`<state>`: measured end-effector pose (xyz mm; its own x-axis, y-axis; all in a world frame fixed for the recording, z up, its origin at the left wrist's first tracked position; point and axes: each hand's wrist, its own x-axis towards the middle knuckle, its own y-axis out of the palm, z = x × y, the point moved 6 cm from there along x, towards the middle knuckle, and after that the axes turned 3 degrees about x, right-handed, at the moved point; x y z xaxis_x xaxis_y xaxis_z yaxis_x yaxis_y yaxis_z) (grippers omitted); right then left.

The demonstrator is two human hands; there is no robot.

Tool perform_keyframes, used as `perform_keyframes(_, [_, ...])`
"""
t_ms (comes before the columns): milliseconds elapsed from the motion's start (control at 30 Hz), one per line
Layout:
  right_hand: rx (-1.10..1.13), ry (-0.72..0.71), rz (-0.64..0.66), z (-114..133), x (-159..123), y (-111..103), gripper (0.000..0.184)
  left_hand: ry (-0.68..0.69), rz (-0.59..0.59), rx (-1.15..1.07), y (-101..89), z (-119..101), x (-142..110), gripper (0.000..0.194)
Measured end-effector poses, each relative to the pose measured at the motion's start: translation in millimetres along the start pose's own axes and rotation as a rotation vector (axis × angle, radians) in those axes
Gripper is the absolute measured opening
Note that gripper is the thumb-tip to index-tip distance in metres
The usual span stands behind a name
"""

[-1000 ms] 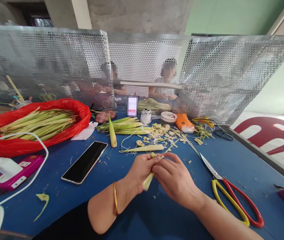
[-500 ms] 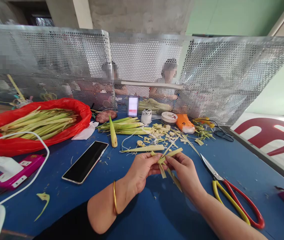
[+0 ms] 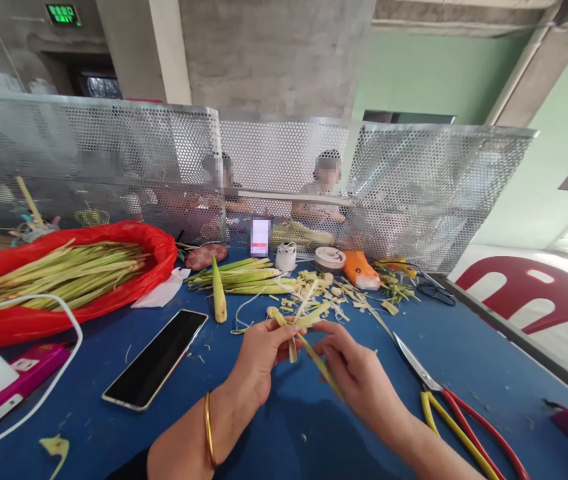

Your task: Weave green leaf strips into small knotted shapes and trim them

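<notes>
Both my hands work above the blue table [image 3: 274, 427], near its middle. My left hand [image 3: 259, 360], a gold bangle on its wrist, pinches a crossing of narrow yellow-green leaf strips [image 3: 300, 325]. My right hand [image 3: 354, 370] is closed on one long strip [image 3: 325, 369] that slants down across its fingers. Just beyond my hands lie leaf cuttings [image 3: 324, 290] and a bundle of green stalks [image 3: 244, 273].
Red-and-yellow scissors [image 3: 444, 400] lie right of my right hand. A black phone [image 3: 157, 357] lies to the left, with a pink power strip [image 3: 14, 383] and white cable. A red bag of stalks [image 3: 64, 273] sits far left. Thread spool [image 3: 287, 257], tape [image 3: 330, 259], perforated metal screen [image 3: 284, 173]; people sit behind.
The camera has tilted up, so everything sits lower in view. My hands first held a folded piece close together, then drew apart, and strips now cross between them.
</notes>
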<state>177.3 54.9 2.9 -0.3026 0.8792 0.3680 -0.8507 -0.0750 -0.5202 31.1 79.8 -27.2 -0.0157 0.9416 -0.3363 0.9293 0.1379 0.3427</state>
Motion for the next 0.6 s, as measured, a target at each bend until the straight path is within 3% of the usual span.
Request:
perform_keyframes(133, [-0.133, -0.317, 0.122, 26, -2, 2, 0.034, 0.012, 0.017, 0.063, 0.0, -1, 3, 0.024])
perform_keyframes(200, [-0.253, -0.440, 0.072, 34, -4, 0, 0.030, 0.046, 0.064, 0.103, 4.6, 1, 2, 0.025])
perform_keyframes(300, [-0.402, -0.575, -0.100, 40, -6, -5, 0.025, 0.102, 0.158, 0.194, 14.0, 6, -1, 0.019])
perform_keyframes(400, [-0.381, -0.488, -0.223, 30, -2, -14, 0.019, 0.121, 0.264, 0.326, 22.9, 8, -8, 0.010])
perform_keyframes(600, [-0.246, -0.031, -0.066, -10, 9, -11, 0.017, 0.062, 0.415, 0.413, 29.0, 4, -18, 0.014])
